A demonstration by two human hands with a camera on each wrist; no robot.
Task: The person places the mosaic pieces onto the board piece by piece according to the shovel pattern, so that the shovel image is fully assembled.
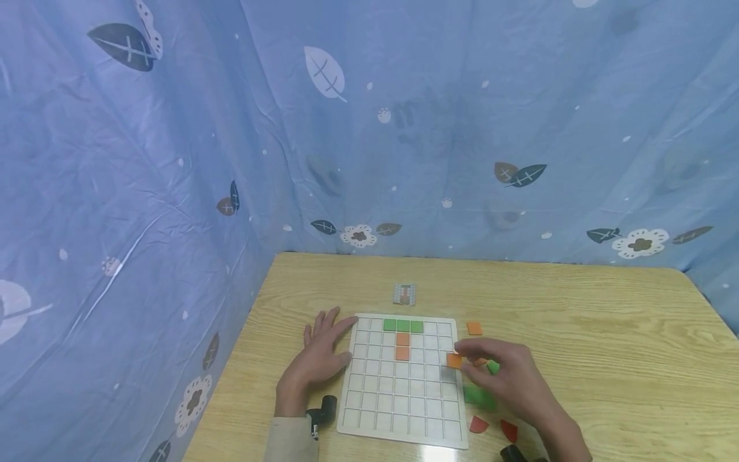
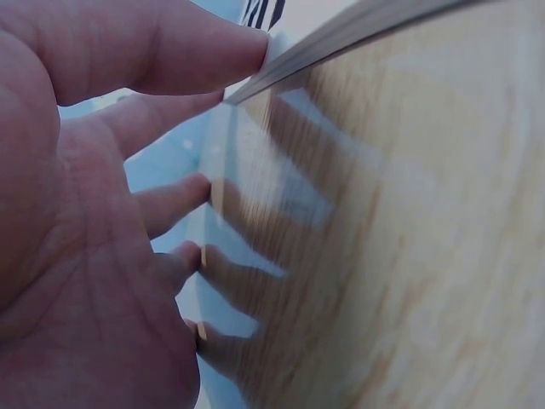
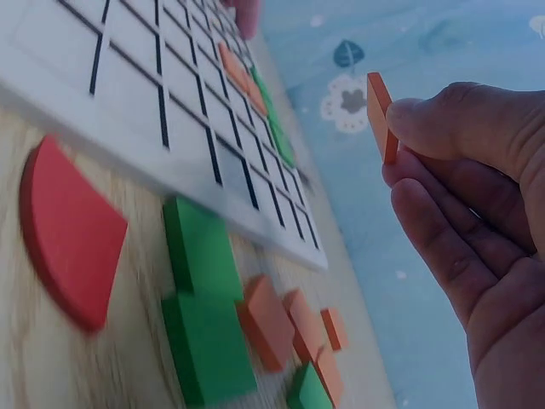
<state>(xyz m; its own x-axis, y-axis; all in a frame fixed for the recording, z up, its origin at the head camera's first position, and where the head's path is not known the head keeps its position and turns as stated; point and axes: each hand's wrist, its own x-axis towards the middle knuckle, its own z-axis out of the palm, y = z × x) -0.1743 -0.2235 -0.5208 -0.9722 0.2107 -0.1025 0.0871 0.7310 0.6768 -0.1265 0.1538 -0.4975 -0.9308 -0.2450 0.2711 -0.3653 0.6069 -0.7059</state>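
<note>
From where I stand, the orange tile (image 1: 454, 360) is up off the table (image 1: 623, 333), showing over the right edge of the white grid board (image 1: 385, 385) in the lower middle of the head view. The right hand (image 1: 508, 372) pinches it by one end, thumb on one face, so most of the tile sticks out beyond the fingertips. I'd take it for a light, stiff piece, flat and fairly thick, perhaps wood or plastic; nothing about it looks fragile, though its smooth faces might slip a little. Holding it by an edge or corner seems right, leaving the far side free.

The left hand (image 1: 319, 359) grips nothing: its fingers are stretched out and spread, thumb and forefinger touching the board's left edge. The board looks rigid and probably light enough to slide if knocked.

On the board, toward its top, a row of green tiles (image 1: 403, 325) sits above two orange squares (image 1: 402, 346). A small patterned card (image 1: 405, 294) lies just above the board in the frame.

What crowds the right hand is the scatter at lower right: green pieces (image 1: 479, 396) close beside the board, red pieces (image 1: 478, 424) below them, and a loose orange square (image 1: 475, 328) above. A low wrist could brush those. The blue curtain (image 1: 404, 128) behind hangs well clear.
</note>
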